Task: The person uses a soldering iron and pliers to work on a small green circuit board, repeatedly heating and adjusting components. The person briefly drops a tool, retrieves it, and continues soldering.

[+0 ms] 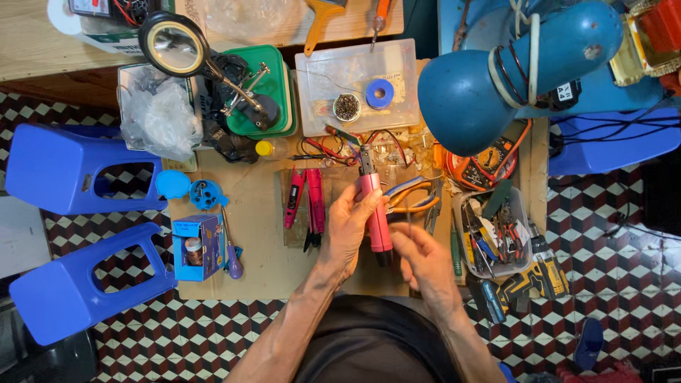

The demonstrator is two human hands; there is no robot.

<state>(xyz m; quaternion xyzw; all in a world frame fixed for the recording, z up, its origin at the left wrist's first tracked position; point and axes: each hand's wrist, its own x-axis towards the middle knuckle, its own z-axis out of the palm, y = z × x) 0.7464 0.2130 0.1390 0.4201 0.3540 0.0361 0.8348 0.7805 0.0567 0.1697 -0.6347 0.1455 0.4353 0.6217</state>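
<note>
Your left hand (346, 225) wraps its fingers around the upright pink tool (374, 209) over the cardboard-topped table (262, 262). Your right hand (424, 261) sits just beside its lower end, fingers loosely curled, pinching a thin wire (409, 216).

Pink tool (375, 213), blue lamp (496, 78), checkered floor (603, 234)

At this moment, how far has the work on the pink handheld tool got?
Done: tools laid out on the bench, wires by the tool's tip. In hand: the left hand grips the pink tool upright; the right hand pinches a thin wire at its lower end. Left: cannot tell; the pliers lie unused.
</note>
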